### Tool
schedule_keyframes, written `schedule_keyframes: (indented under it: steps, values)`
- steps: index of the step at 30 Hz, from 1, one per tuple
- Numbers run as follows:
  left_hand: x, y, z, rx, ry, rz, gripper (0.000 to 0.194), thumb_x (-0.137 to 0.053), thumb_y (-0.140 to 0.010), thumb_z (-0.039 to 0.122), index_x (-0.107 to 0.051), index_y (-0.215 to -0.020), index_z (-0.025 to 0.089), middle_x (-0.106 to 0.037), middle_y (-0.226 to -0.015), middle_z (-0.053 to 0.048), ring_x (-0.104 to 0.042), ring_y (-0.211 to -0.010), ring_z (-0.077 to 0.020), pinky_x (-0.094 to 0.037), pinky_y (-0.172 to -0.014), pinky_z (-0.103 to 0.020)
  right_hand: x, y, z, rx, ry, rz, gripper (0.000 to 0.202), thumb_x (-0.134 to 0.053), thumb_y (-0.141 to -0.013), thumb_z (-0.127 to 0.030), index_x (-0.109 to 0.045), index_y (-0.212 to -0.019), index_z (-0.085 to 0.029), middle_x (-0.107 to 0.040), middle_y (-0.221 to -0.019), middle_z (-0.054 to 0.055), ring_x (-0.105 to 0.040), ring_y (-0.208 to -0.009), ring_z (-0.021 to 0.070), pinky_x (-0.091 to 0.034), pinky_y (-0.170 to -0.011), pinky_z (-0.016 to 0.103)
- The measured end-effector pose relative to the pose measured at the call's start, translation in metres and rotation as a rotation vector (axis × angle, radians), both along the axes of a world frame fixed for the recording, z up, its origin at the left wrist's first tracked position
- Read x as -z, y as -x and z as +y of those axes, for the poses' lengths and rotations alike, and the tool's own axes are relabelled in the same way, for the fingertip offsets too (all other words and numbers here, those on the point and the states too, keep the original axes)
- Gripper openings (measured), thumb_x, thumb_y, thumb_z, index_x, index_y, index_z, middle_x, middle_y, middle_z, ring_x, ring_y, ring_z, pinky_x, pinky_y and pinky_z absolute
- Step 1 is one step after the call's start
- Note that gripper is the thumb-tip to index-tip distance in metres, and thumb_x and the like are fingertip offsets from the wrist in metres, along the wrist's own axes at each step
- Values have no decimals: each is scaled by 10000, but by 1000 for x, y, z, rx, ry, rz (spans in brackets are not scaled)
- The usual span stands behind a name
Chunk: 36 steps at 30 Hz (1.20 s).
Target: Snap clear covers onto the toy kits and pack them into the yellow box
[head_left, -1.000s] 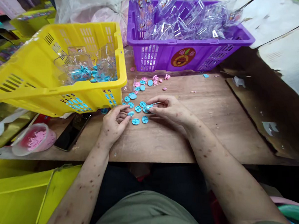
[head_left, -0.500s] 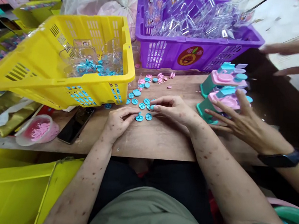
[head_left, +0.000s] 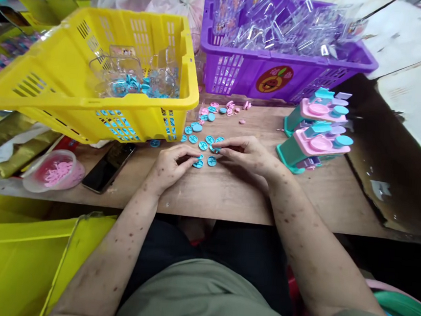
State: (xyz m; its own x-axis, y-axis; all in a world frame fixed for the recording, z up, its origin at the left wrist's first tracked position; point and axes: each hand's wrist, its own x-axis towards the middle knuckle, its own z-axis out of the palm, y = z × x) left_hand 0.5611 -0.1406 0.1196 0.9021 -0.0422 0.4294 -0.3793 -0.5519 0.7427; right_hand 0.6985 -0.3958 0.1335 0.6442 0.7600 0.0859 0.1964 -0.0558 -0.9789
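Head view: left hand (head_left: 171, 168) and right hand (head_left: 253, 155) apart, fingertips at blue discs (head_left: 203, 146), grips partly hidden, impossible to tell whether closed. Wooden bench (head_left: 225, 194) with room from discs to near edge. Beyond, slotted plastic yellow basket (head_left: 126, 113), cut off at left; purple basket (head_left: 236, 74) of glossy clear packs (head_left: 298, 33), cropped above; rightward, two boxy pink-topped toys (head_left: 320, 144).

Discs (head_left: 203, 146) amid the surface (head_left: 229, 199)

A crate (head_left: 141, 104) stands at the left edge, a second crate (head_left: 249, 75) at the back; a tub (head_left: 33, 179) and phone (head_left: 108, 168) lie toward the front left corner, toys (head_left: 315, 145) toward the right edge.
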Motion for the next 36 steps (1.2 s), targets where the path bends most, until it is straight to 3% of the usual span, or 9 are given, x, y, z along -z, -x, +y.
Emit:
schedule_keyframes:
  steps: [3, 10, 15, 21, 24, 29, 36]
  values:
    - [-1, 2, 1, 11, 15, -1, 122, -761, -1063, 240, -868, -1121, 235, -886, -1179, -71, -840, -1142, -259, -670, -1115, -453, 2, -1, 0, 37, 2, -71, 498, -922, -917, -533, -879, -1333, -263, -870, -1300, 88, -817, -1130, 283, -688, -1019, 444]
    - [3, 3, 5, 27, -50, 30, 176, -715, -1054, 192, -865, -1140, 224, -887, -1205, -76, -846, -1152, -252, -676, -1113, -429, 0, -4, -1, 28, 137, -229, 350, -869, -944, -526, -927, -1185, -280, -886, -1140, 66, -793, -1002, 283, -627, -905, 408]
    - [5, 5, 7, 68, -238, -43, 260, -661, -1046, 103, -857, -1166, 224, -889, -1212, -64, -844, -1180, -255, -683, -1112, -430, 0, -2, -1, 14, 122, -262, 348, -872, -938, -504, -931, -1185, -266, -880, -1134, 76, -756, -939, 256, -587, -857, 380]
    - [4, 9, 7, 24, -446, -120, 277, -629, -1026, 85, -845, -1166, 186, -891, -1177, -89, -855, -1135, -282, -698, -1067, -440, 7, -3, 1, -30, 114, -291, 354, -861, -950, -470, -924, -1212, -240, -871, -1123, 80, -745, -922, 230, -585, -841, 350]
    - [-1, 12, 1, 26, -445, -133, 287, -651, -1012, 98, -837, -1208, 193, -889, -1182, -78, -857, -1101, -271, -699, -1042, -414, 9, -3, 2, -34, 132, -321, 326, -860, -964, -447, -922, -1204, -236, -867, -1122, 80, -743, -917, 224, -586, -834, 343]
    - [-5, 14, -5, 65, -410, -195, 128, -706, -1106, 218, -824, -1138, 182, -892, -1142, -83, -862, -1069, -265, -694, -999, -388, 9, -4, 3, -41, 131, -342, 310, -856, -975, -412, -916, -1216, -227, -862, -1097, 77, -745, -900, 214, -592, -826, 330]
    - [-7, 12, -1, 163, -432, -209, 190, -650, -1154, 204, -802, -1043, 185, -864, -1127, -90, -833, -1047, -245, -680, -951, -368, 8, 0, 5, -33, 96, -303, 302, -861, -970, -418, -914, -1196, -224, -859, -1035, 63, -746, -859, 203, -600, -801, 323]
